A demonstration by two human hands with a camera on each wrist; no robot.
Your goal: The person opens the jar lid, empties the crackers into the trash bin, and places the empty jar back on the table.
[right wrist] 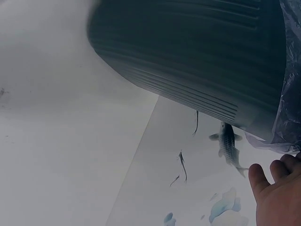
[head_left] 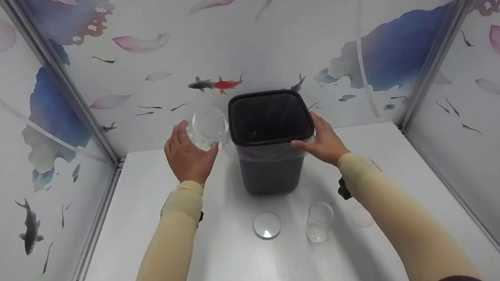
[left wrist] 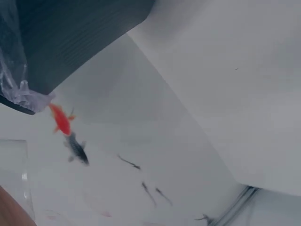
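My left hand (head_left: 190,155) holds a clear container (head_left: 209,125), tilted, just left of the bin's rim in the head view. A strip of this clear wall and a bit of the hand (left wrist: 11,212) show at the lower left of the left wrist view. The dark grey trash bin (head_left: 273,173) stands upright, lined with a clear plastic bag (head_left: 256,153) folded under its black rim. My right hand (head_left: 324,141) grips the rim's right side, thumb at the front corner. In the right wrist view, the fingers (right wrist: 257,181) lie close by the bag's edge.
On the white table (head_left: 227,267) in front of the bin are a round, shiny silvery-white disc (head_left: 267,225), a clear glass (head_left: 319,221) and a faint clear round piece (head_left: 363,216) beside my right forearm. Printed panels with fish and petals wall the back (head_left: 261,39) and both sides.
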